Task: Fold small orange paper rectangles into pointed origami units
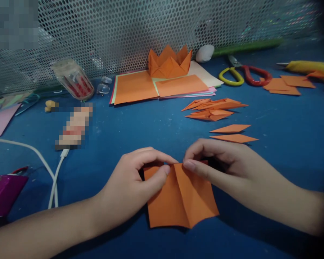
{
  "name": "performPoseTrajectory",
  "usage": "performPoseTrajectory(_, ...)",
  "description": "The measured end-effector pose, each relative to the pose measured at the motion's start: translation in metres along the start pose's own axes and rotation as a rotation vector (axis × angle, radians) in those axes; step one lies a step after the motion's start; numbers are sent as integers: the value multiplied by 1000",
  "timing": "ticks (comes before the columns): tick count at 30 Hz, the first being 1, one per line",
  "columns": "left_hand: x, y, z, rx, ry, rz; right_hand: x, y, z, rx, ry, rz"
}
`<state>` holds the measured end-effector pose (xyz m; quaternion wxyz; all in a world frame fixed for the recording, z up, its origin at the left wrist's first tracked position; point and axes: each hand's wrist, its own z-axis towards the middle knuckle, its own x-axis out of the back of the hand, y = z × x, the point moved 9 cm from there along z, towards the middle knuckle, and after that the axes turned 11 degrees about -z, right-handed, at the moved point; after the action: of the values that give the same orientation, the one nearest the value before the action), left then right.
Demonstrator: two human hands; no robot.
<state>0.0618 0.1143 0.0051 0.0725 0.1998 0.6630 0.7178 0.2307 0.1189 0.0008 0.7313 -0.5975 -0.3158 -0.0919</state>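
A creased orange sheet of paper (175,201) is held just above the blue table, with a fold line running down its middle. My left hand (140,172) pinches its far edge left of the crease, thumb on the near face. To the right of the crease, my right hand (218,162) grips the same edge between thumb and fingers. Beyond my right hand lie two slim folded orange pieces (230,128). Farther back is a small pile of folded orange paper pieces (213,109).
An orange paper crown (170,64) stands on stacked coloured sheets (135,88) near the mesh panel (118,36). Scissors (244,75) and orange paper squares (283,85) lie at back right. A jar (74,81), a white cable (54,180) and a purple packet (7,194) are leftward.
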Motion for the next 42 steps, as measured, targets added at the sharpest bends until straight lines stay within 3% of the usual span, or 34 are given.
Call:
performPoseTrajectory(8, 2, -13, 5, 199, 2, -98, -2, 4, -3, 6, -27, -29)
performPoseTrajectory(12, 2, -9, 5, 167, 10, -92, -4, 9, -4, -42, -73, -14)
performPoseTrajectory(23, 6, -2, 2, 84, 51, -68, 1, 5, -2, -71, -38, -6)
performPoseTrajectory(26, 8, 3, -3, -46, 76, 54, -2, 7, -3, -68, -59, -6)
performPoseTrajectory(29, 4, 17, -12, -327, 69, 252, -4, 13, -4, -71, -40, -23)
performPoseTrajectory(33, -25, 24, -27, -596, -167, 605, -1, 18, -5, -30, 34, -145)
performPoseTrajectory(37, -38, 33, -38, -731, -249, 883, 5, 15, -7, -6, 22, -335)
performPoseTrajectory(42, -48, 37, -41, -749, -276, 969, 6, 15, -11, 12, -17, -430)
